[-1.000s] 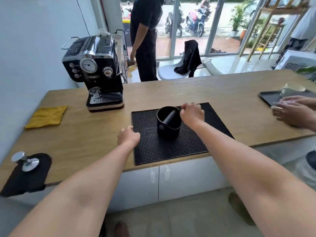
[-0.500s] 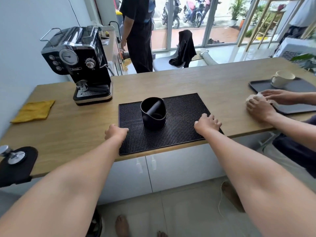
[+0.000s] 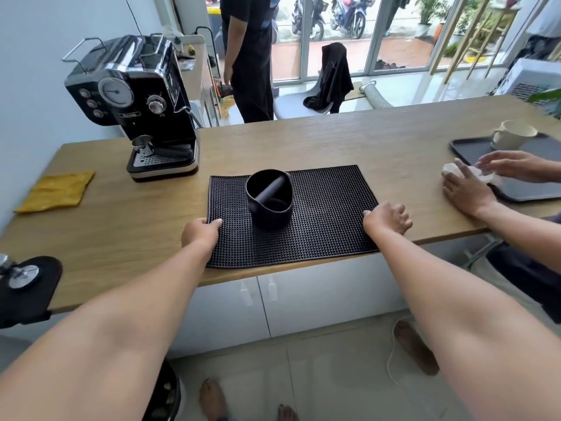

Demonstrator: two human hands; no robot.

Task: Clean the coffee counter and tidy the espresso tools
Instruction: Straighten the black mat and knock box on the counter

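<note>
Bar mat (image 3: pixel 318 214): black, studded rubber, lying flat at the desk's (image 3: pixel 379 141) near edge.
Left hand (image 3: pixel 198 233): grip curling over the mat's left edge, thumb on top.
Right hand (image 3: pixel 387 220): sitting at the mat's right edge, fingers half curled; hold unclear.
Knock box (image 3: pixel 269 197): black, bar across, standing on the mat.
Espresso machine (image 3: pixel 133 101): black and chrome, badge lettering unreadable.
Yellow cloth (image 3: pixel 56 191): lying far left.
</note>
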